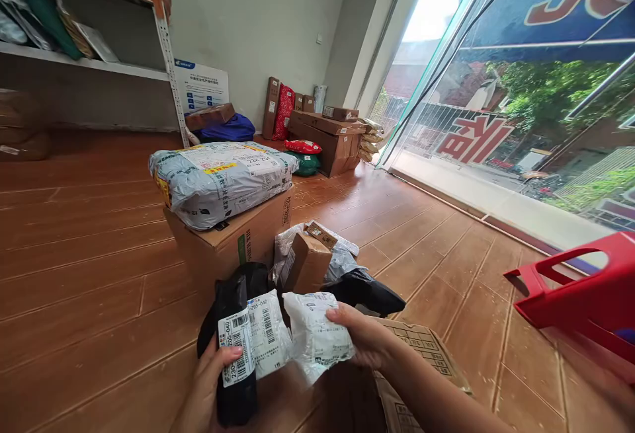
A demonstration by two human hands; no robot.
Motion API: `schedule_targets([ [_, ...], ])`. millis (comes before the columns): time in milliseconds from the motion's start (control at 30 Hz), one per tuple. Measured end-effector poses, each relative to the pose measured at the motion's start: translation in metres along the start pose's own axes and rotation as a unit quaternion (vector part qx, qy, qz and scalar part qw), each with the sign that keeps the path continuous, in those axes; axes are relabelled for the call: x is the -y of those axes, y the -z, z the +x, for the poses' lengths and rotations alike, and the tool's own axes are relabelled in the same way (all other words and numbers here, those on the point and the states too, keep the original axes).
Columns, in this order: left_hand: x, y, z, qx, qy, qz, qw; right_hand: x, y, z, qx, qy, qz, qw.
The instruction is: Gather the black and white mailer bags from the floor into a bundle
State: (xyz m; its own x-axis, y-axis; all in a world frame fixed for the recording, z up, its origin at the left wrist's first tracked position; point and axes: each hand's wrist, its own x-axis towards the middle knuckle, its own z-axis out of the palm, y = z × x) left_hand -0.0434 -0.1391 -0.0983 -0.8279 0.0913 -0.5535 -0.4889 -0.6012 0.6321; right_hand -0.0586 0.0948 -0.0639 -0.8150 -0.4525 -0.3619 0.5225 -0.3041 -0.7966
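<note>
My left hand (206,390) grips a black plastic mailer (233,347) with a white barcode label, and a white labelled parcel (268,334) rests against it. My right hand (364,337) holds a small white plastic parcel (315,334) by its right edge. Just beyond them on the floor lie a small brown carton (305,262), a grey mailer (342,261) and another black bag (367,291).
A big grey sack (221,178) lies on a cardboard box (238,238). A flat carton (421,354) sits under my right arm. A red plastic stool (580,294) stands at right by the glass wall. More boxes (327,135) are stacked in the far corner; shelves (79,63) at left.
</note>
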Motion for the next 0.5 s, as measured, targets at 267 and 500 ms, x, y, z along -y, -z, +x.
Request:
schedule_targets([
  [267,0.006,0.003,-0.014,0.058,0.129,-0.108,0.984,-0.008,-0.011,-0.004,-0.074,0.063,0.0,0.995],
  [500,0.012,0.006,-0.006,0.121,0.182,-0.147,0.965,-0.008,-0.005,-0.021,-0.074,0.078,-0.009,0.994],
])
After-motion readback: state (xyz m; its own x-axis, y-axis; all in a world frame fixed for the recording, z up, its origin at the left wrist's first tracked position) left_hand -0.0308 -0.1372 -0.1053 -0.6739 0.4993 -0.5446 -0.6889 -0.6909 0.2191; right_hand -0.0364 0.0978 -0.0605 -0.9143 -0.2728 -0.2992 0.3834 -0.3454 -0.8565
